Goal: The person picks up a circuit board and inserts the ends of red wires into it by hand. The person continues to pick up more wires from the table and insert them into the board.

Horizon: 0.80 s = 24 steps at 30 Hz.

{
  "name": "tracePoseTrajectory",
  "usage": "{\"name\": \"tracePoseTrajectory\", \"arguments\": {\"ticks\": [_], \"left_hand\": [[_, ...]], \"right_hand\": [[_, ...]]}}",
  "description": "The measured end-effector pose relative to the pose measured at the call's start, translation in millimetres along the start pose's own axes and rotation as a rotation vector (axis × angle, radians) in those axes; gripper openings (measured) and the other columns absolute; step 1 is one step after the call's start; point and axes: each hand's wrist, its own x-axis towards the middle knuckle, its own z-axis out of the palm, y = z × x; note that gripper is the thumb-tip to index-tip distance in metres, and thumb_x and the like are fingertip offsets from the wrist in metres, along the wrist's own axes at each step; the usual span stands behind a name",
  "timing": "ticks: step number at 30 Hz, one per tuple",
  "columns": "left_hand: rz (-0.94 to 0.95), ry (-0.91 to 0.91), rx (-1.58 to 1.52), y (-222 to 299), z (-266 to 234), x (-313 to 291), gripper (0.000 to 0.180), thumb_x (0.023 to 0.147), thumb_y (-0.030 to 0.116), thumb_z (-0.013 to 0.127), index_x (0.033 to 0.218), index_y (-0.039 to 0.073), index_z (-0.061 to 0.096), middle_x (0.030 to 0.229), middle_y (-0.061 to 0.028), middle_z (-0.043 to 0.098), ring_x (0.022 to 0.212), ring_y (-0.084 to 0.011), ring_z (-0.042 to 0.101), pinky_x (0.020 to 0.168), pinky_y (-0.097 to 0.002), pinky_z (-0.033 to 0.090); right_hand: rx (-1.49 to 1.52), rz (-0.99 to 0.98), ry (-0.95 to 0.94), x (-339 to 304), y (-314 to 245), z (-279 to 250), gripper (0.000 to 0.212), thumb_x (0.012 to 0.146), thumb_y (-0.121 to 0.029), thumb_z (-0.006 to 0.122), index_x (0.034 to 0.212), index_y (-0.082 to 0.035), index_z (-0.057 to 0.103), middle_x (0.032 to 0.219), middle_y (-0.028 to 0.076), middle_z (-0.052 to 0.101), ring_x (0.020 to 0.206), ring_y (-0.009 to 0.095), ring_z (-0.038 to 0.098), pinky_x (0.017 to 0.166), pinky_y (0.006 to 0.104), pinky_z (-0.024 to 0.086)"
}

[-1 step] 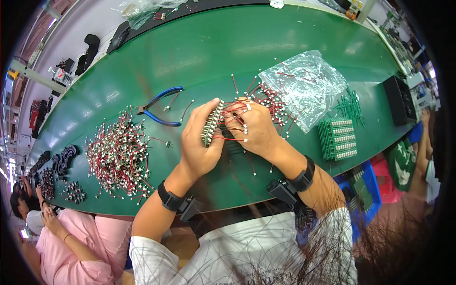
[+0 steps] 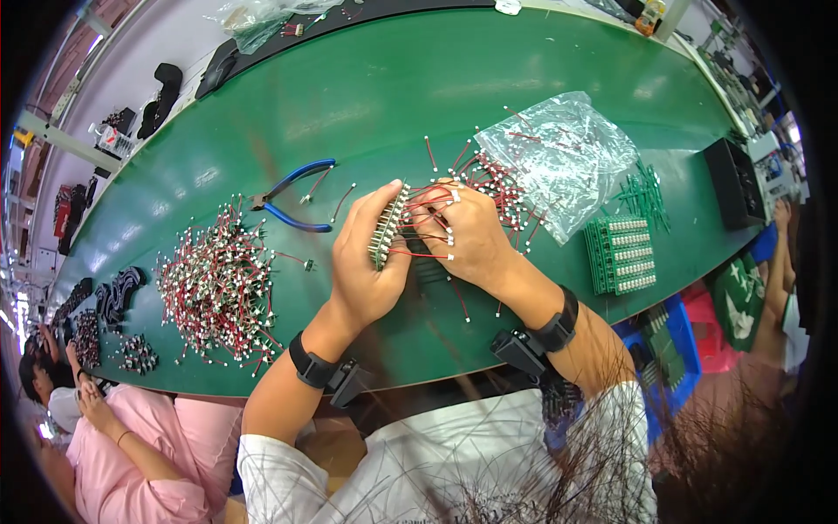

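Observation:
A narrow circuit board strip (image 2: 389,225) with a row of small connectors stands on edge in my left hand (image 2: 365,253), gripped between the thumb and fingers. Red cables (image 2: 425,255) with white plugs run out from the strip's right side. My right hand (image 2: 471,234) is closed at those cables, close against the strip; its fingertips are partly hidden behind the hand. Beyond it lies a loose heap of red cables (image 2: 499,185), partly under a clear plastic bag (image 2: 567,157). Left of my hands is a big pile of small boards with red cables (image 2: 218,288).
Blue-handled cutters (image 2: 297,225) lie by the pile on the green table (image 2: 367,96). At right are a stack of green board panels (image 2: 621,255), green strips (image 2: 644,199) and a black bin (image 2: 735,185). A blue crate (image 2: 685,349) stands below the edge. A person in pink sits at left.

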Motion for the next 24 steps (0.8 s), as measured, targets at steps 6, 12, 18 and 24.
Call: {"name": "tracePoseTrajectory", "arguments": {"ticks": [6,12,18,24], "left_hand": [[-0.004,-0.025,0.022,-1.5,1.0,-2.0,0.054,0.081,-0.009,0.056,0.134,-0.003,0.049,0.123,-0.0135,0.058,0.11,-0.0192,0.058,0.096,-0.0308,0.045],[-0.093,0.077,-0.061,-2.3,7.1,-4.6,0.054,0.076,-0.006,0.055,0.129,-0.004,0.052,0.118,-0.021,0.06,0.106,-0.032,0.061,0.095,-0.0374,0.046],[-0.058,0.078,-0.046,-1.0,4.8,-2.7,0.054,0.076,-0.006,0.057,0.13,-0.003,0.052,0.118,-0.0199,0.06,0.105,-0.031,0.061,0.094,-0.0369,0.046],[-0.029,0.022,-0.014,-2.0,1.4,-3.3,0.054,0.082,-0.007,0.058,0.135,-0.002,0.048,0.126,-0.012,0.057,0.112,-0.0188,0.057,0.1,-0.0318,0.042]], "right_hand": [[-0.034,0.02,0.011,-2.1,0.7,0.9,0.008,0.078,0.001,0.066,0.084,0.001,0.061,0.075,0.015,0.062,0.069,0.035,0.06,0.064,0.0409,0.049],[0.019,0.104,-0.002,-2.3,-3.1,3.9,0.014,0.075,-0.007,0.07,0.082,0.002,0.062,0.081,0.018,0.062,0.08,0.039,0.059,0.071,0.0468,0.049],[-0.014,0.007,0.055,0.4,-4.1,2.7,0.01,0.076,-0.001,0.068,0.083,0.002,0.061,0.075,0.016,0.061,0.066,0.034,0.06,0.062,0.0404,0.049],[-0.005,0.006,0.044,1.4,-4.1,2.0,0.009,0.077,-0.003,0.067,0.083,0.002,0.061,0.075,0.016,0.06,0.066,0.034,0.059,0.061,0.0407,0.048]]}}
